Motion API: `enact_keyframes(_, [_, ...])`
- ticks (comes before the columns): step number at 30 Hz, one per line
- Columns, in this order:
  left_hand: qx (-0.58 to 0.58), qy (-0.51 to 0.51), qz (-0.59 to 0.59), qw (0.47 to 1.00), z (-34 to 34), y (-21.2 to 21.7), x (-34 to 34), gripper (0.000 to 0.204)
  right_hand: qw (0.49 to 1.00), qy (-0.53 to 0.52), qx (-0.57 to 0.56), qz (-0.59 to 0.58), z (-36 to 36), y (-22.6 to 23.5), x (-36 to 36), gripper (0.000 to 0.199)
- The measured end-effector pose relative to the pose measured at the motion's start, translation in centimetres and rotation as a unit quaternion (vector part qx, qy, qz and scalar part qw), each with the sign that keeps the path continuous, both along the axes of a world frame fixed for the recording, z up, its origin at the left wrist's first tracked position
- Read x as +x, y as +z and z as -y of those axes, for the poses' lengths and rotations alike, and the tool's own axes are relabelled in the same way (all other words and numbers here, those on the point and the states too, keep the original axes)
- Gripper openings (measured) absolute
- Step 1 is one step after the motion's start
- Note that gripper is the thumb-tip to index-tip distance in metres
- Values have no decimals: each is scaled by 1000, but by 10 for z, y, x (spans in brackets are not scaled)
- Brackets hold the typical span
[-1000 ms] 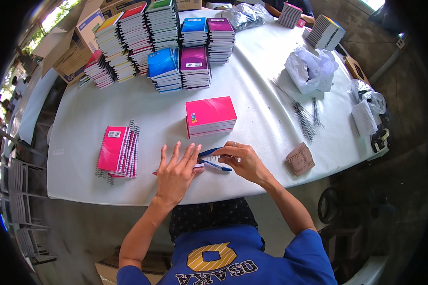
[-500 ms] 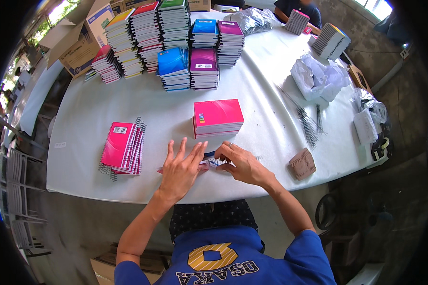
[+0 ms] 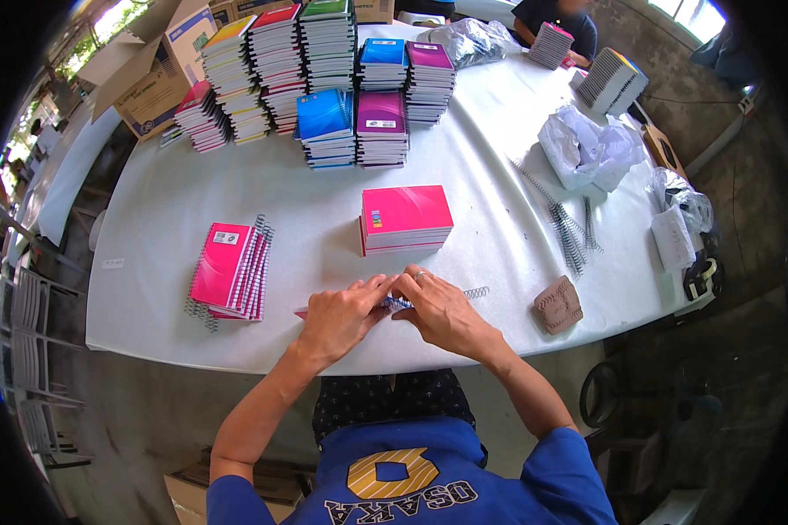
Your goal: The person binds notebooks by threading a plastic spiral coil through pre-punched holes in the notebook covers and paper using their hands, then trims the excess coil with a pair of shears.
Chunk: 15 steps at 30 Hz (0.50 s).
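Observation:
My left hand [image 3: 341, 313] and my right hand [image 3: 439, 308] meet near the front edge of the white table [image 3: 315, 210]. Both press on a thin pink notebook [image 3: 303, 312] that lies mostly hidden under them. A metal spiral coil [image 3: 474, 292] sticks out to the right of my right hand, which pinches its near end. Just beyond my hands sits a small pile of unbound pink notebooks [image 3: 406, 218]. To my left lies a fanned pile of bound pink notebooks [image 3: 229, 271] with wire spines.
Tall stacks of coloured notebooks [image 3: 324, 79] fill the far side, beside cardboard boxes [image 3: 149, 79]. Loose spiral coils [image 3: 566, 229], crumpled plastic bags [image 3: 587, 149] and a brown pad [image 3: 559, 304] lie to the right. Another person [image 3: 552, 22] sits at the far end.
My left hand's spread fingers have drawn together and slid right to meet my right hand over the notebook. The coil now shows at the right of my hands.

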<state>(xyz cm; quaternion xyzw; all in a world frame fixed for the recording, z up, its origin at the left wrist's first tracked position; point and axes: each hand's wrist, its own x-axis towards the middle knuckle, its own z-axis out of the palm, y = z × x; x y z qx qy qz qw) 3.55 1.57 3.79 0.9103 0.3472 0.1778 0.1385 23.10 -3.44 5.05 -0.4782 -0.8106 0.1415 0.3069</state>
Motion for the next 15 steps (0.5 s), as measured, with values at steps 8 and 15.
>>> enact_keyframes(8, [-43,-37,-121,991,0,16,0,47,986,-63,-150,-25,15,14,33,23])
enact_keyframes(15, [-10,-66,-45,997,2,-6,-7,46,824,-511,-150,193,88,-6,183,61])
